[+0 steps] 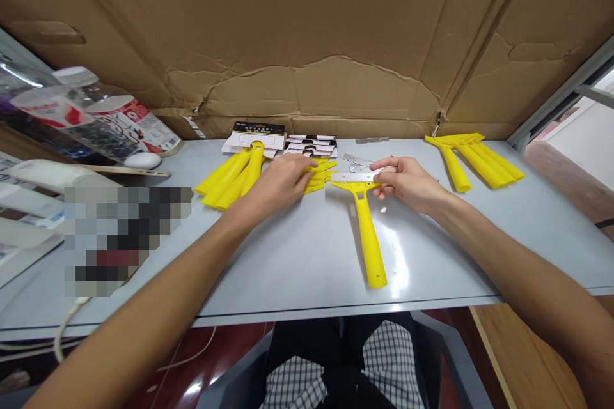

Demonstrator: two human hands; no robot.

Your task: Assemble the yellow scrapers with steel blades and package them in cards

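Yellow plastic scraper (368, 243), apparently light and stiff, best held by the handle; right hand (407, 182) pinched its metal blade (352, 177); left hand (275, 182) lay spread over loose yellow scrapers (228, 176).

The right hand (407, 184) pinches a steel blade (355, 177) against the head of a yellow plastic scraper (368, 236) lying on the gray table (297, 255), its handle pointing toward the person. The left hand (275, 182) rests over a bunch of yellow scrapers (230, 176), its fingertips (311, 165) near a stack of white cards (309, 148). More yellow scrapers (480, 160) lie off to the right, with loose blades (357, 160) just behind the right hand.
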